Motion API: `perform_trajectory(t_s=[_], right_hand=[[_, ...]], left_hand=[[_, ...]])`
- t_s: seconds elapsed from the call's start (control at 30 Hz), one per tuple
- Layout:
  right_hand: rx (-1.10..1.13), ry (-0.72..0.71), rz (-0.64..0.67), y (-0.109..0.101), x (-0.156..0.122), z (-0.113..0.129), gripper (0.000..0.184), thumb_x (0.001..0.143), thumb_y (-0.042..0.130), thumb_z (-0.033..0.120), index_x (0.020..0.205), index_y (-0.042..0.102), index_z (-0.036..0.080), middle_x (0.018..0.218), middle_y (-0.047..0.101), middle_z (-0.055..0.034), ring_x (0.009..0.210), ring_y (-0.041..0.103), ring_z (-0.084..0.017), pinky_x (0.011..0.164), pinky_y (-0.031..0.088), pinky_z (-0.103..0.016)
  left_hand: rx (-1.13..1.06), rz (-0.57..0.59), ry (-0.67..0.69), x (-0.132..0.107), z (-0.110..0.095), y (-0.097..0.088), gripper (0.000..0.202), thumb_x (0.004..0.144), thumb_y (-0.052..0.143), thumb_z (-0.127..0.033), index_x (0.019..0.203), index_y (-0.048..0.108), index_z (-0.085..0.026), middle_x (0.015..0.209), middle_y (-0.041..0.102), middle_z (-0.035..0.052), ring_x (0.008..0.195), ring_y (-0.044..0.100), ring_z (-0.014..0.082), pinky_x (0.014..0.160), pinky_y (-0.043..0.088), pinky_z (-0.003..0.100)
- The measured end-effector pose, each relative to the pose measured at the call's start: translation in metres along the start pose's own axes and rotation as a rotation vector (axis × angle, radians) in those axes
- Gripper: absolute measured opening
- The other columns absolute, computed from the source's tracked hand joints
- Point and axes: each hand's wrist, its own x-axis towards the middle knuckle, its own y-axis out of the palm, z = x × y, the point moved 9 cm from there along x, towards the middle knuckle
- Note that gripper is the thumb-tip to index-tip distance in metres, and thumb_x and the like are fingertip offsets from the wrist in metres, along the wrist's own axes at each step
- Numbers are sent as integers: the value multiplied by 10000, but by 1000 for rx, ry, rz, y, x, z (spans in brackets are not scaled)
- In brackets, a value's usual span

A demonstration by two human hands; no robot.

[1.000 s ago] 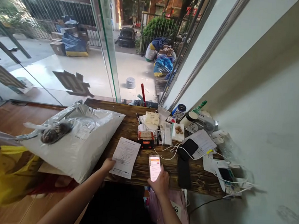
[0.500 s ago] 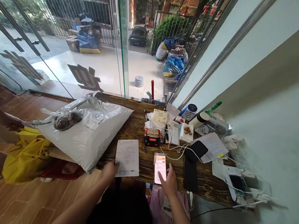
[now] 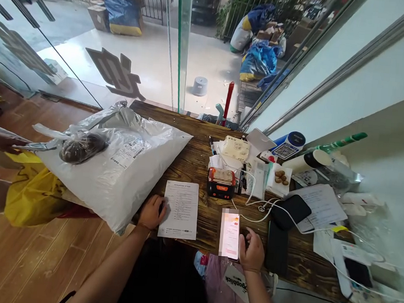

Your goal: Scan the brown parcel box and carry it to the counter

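Note:
My left hand (image 3: 152, 211) rests on the wooden table at the left edge of a printed sheet of paper (image 3: 180, 211). Its fingers are curled inward, and whatever lies under them is hidden. Beside a phone (image 3: 231, 236) with a lit screen, my right hand (image 3: 251, 251) has its thumb near the phone's right edge and its fingers loosely bent and apart. The phone lies flat, face up, partly blurred out. Left of my left hand is a large white plastic parcel (image 3: 128, 183) with a label; a tied clear bag of something dark (image 3: 84, 148) sits on it.
Behind the phone stands a small black-and-orange label printer (image 3: 221, 184). White cables, a black pouch (image 3: 291, 211), papers and a napkin with several nuts (image 3: 280, 178) crowd the right side. At far left, another person is beside a yellow bag (image 3: 33, 195). A glass door (image 3: 180, 50) stands ahead.
The view has tilted down. My right thumb has come off the phone's screen to its right side. My left hand has shifted up along the sheet's left edge.

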Motion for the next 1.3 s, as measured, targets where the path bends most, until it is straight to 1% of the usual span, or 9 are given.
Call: perform_trajectory(t_s=[0.17,0.3,0.4,0.5,0.57,0.7,0.87,1.1,1.3], right_hand=[[1,-58,12,-5,2,3,542,893,331,552,1067,549,87,704,506,-44,626,489,-192,632,439,-340],[-52,-96,70,0,-1,18,590,877,340,585,1132,524,86,790,536,-82,734,520,-234,711,454,-383],[-108,27,129,9,-14,31,736,805,406,674,1242,459,85,973,533,-156,910,516,-308,808,447,-455],[-169,177,87,9,-31,43,861,734,471,715,1284,419,55,1033,479,-191,980,475,-357,846,434,-502],[-176,240,43,9,-37,50,829,733,494,677,1264,432,44,1008,471,-185,966,465,-360,846,434,-509],[-107,290,-27,9,-37,62,707,690,593,540,1207,458,76,968,485,-155,937,472,-346,846,434,-504],[31,334,-38,17,-38,83,673,620,653,408,1183,442,107,1004,483,-142,945,486,-326,865,442,-491],[180,288,71,41,-41,121,698,625,645,327,1240,379,135,1077,447,-133,990,500,-306,890,443,-468],[125,229,4,49,-36,134,685,615,649,316,1224,398,132,1054,462,-134,984,486,-318,882,434,-482]], left_hand=[[5,-24,44,-2,-4,-1,235,808,531,-409,856,549,-179,841,546,56,782,552,196,714,495,332],[7,-27,40,-1,-4,0,298,786,563,-475,834,544,-182,832,542,50,781,545,195,717,492,332],[-4,-15,35,0,-4,1,290,796,551,-476,831,551,-189,833,546,46,784,541,192,726,487,333],[-12,-12,33,0,-5,-1,294,806,544,-477,840,563,-186,835,549,48,789,541,191,735,484,334],[-16,-14,36,0,-5,-2,299,809,544,-479,846,569,-184,837,551,50,789,543,192,741,483,335],[-20,-20,47,1,-6,-3,303,815,538,-479,855,573,-180,837,552,53,783,544,194,746,485,340],[-23,-24,56,1,-5,-2,323,819,529,-493,851,570,-175,843,550,59,785,547,197,739,488,336],[-39,-14,47,0,-5,-2,320,815,533,-495,864,573,-181,843,555,56,801,547,196,752,488,337],[-51,-24,35,0,-4,-2,314,812,539,-489,863,571,-181,840,554,54,798,551,197,752,491,339]])
